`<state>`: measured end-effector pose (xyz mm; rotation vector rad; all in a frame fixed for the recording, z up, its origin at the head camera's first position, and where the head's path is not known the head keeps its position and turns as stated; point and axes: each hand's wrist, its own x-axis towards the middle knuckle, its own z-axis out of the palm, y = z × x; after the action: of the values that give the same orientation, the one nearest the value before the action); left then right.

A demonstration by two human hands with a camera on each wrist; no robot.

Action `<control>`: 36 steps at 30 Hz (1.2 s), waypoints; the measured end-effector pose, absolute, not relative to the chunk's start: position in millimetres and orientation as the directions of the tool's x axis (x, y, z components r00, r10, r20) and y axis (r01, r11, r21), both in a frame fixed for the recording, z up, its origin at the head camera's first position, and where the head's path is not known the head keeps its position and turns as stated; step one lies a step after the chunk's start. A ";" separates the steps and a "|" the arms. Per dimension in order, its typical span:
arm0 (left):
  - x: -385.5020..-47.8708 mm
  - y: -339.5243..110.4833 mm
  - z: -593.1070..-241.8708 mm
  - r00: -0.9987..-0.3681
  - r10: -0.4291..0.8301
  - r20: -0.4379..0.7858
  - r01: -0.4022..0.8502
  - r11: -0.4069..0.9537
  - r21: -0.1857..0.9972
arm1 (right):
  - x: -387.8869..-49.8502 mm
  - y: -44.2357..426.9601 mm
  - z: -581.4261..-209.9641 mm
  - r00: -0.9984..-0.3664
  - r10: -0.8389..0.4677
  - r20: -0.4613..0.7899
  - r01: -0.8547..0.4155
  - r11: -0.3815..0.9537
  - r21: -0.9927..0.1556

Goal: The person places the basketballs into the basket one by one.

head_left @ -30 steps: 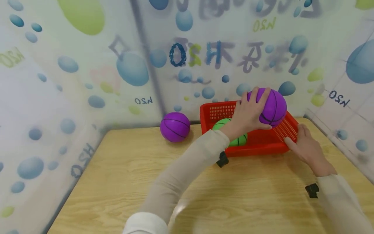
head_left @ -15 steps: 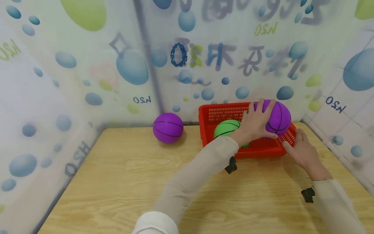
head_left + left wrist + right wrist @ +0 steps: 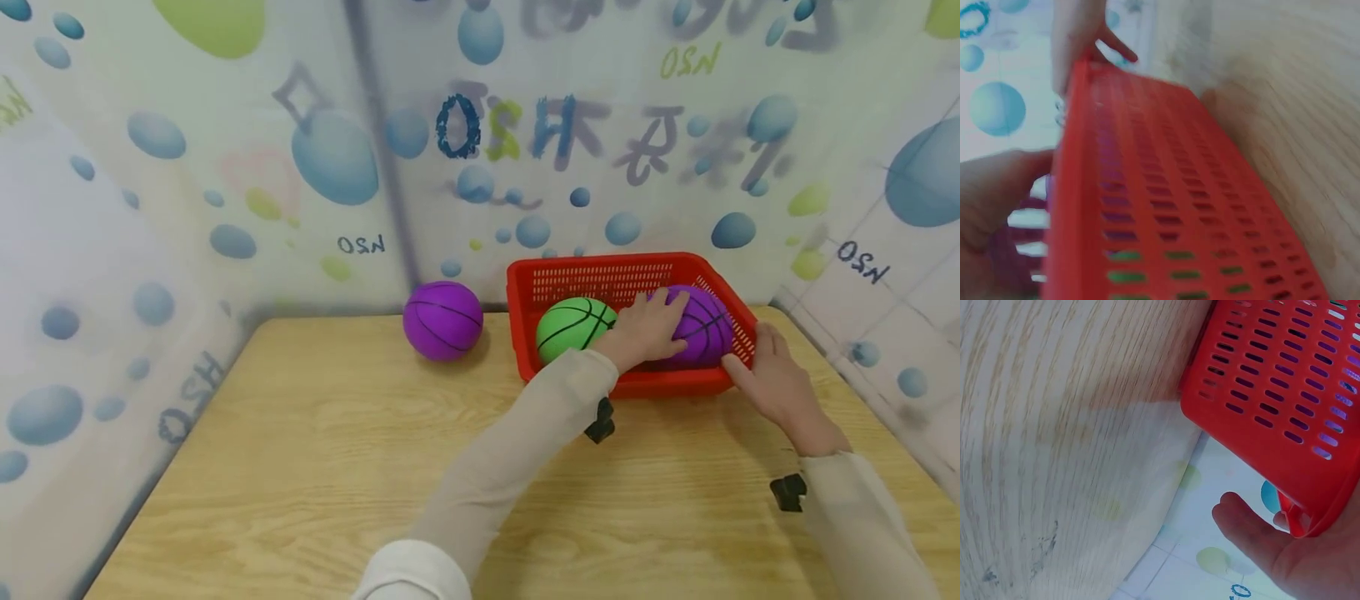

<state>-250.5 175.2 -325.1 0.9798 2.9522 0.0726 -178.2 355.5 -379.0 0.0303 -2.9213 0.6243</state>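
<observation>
A red plastic basket (image 3: pixel 667 383) stands on the wooden table against the back wall. Inside it, a green toy basketball (image 3: pixel 572 325) lies at the left and a purple toy basketball (image 3: pixel 708 329) at the right. My left hand (image 3: pixel 643 332) reaches over the basket's front rim, its fingers loosely spread against the purple ball's left and upper side. The right hand (image 3: pixel 780 392) grips the basket's right front corner, thumb on the rim and fingers outside. The left wrist view shows the perforated basket wall (image 3: pixel 1166 181) with both balls' colours behind the slots.
A second purple toy basketball (image 3: pixel 442 321) lies on the table (image 3: pixel 337 450), left of the basket. Walls with printed bubbles enclose the table at the back and both sides. A black wrist camera (image 3: pixel 600 421) hangs below the left cuff and another (image 3: pixel 789 493) by the right.
The left hand has lowered the purple ball into the basket's right side, and its thumb and fingers now span less of the ball. The right hand has stayed on the basket's corner.
</observation>
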 end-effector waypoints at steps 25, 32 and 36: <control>-231.4 137.7 -325.9 -0.763 0.644 0.062 0.631 0.761 -0.148 | -178.7 359.2 -381.0 -0.996 0.013 0.092 -0.028 0.905 -0.424; -232.4 104.3 -316.4 -0.777 0.624 0.084 0.614 0.780 -0.116 | -176.2 359.1 -387.9 -0.989 -0.007 0.150 -0.071 0.902 -0.425; -243.4 62.3 -308.1 -0.819 0.564 0.108 0.563 0.825 -0.041 | -176.1 359.9 -385.3 -0.987 -0.012 0.158 -0.079 0.903 -0.423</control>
<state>-243.4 62.3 -308.1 0.9642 3.1112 -0.0122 -176.1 359.9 -385.3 0.0702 -2.9151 0.6578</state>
